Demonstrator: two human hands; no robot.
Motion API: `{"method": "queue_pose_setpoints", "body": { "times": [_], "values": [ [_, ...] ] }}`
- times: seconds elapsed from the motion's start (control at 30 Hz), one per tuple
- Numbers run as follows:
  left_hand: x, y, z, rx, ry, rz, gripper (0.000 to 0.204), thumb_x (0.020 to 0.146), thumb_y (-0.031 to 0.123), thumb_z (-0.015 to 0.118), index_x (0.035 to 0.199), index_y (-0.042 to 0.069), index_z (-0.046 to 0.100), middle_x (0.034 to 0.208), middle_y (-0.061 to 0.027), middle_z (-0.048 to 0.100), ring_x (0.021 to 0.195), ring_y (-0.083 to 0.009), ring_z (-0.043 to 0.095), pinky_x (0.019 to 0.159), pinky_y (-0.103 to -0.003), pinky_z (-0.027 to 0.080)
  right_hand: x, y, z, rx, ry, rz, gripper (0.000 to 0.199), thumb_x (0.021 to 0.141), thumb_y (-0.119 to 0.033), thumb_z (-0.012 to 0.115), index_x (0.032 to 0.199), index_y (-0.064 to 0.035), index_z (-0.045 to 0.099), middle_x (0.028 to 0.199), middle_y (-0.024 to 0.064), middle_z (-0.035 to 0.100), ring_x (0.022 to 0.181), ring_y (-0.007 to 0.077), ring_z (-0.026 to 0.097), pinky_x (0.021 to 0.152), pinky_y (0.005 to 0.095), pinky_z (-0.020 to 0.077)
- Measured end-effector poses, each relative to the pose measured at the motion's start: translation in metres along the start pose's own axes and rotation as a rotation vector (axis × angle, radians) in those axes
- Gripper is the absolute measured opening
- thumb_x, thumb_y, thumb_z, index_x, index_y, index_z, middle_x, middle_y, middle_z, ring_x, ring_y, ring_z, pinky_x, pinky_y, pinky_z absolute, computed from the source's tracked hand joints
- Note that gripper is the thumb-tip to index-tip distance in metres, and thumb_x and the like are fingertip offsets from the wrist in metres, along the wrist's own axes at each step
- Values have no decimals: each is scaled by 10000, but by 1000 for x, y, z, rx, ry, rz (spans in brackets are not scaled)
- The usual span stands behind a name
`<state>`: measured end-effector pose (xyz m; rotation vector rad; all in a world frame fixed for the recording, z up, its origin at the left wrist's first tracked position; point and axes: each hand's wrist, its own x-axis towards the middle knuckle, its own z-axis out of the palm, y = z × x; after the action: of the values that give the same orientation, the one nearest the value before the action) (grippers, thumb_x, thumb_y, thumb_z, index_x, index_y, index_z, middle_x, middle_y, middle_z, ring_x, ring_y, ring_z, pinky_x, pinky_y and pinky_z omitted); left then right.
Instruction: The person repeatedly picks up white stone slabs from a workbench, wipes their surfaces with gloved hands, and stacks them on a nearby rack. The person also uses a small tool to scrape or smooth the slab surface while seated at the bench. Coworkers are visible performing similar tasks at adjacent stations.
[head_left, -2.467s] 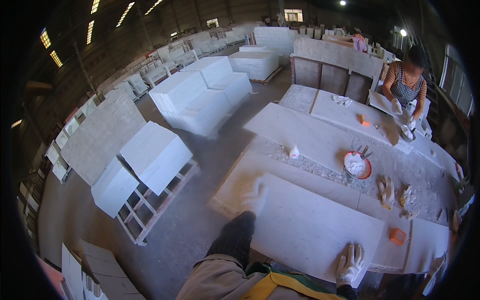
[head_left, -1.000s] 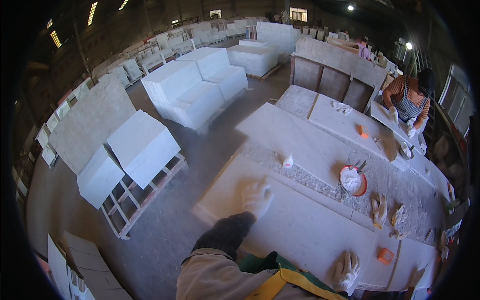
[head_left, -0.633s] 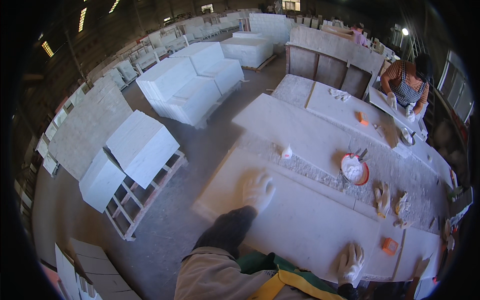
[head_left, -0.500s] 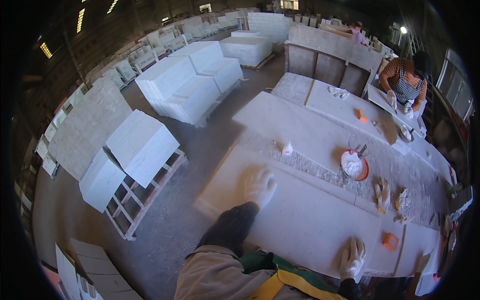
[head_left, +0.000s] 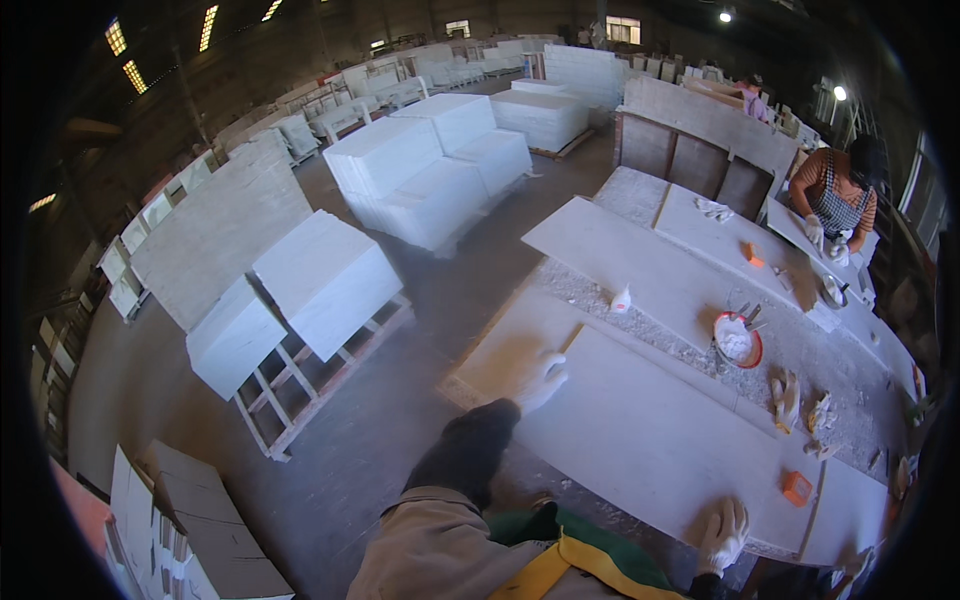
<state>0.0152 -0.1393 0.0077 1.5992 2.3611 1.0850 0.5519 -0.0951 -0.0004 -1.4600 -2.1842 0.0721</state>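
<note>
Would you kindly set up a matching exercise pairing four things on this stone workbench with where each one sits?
Things:
1. left hand
2. right hand
3. round bowl
4. small orange block

Places:
A. at the slab's near right edge
B. beyond the slab, on the speckled bench top
C. at the slab's far left corner
D. just off the slab's right end

Pairs: 1-C, 2-A, 3-B, 4-D. The slab is pale stone.

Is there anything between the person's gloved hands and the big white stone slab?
No. The left hand lies flat on the slab at its far-left corner, and the right hand grips its near edge. Both touch it directly.
</note>
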Motion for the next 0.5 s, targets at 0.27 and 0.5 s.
{"method": "queue_pose_setpoints", "body": {
  "times": [0.27,0.5],
  "values": [
    [-55,-6,-23,115,156,249,258,921,220,701,1145,93,683,1187,-140,683,1147,-345,622,992,-457,488,-21,14,14,-64,165,-13,329,959,-168,608,1248,-42,702,1351,168,656,1276,396,577,1088,512,444],
    [-56,0,-21,-47,29,46,306,928,289,705,1183,122,684,1201,-145,684,1164,-359,617,1035,-459,471,-9,9,10,-27,143,-5,314,960,-179,608,1230,-60,715,1333,166,663,1268,390,584,1077,500,458]
  ]
}}
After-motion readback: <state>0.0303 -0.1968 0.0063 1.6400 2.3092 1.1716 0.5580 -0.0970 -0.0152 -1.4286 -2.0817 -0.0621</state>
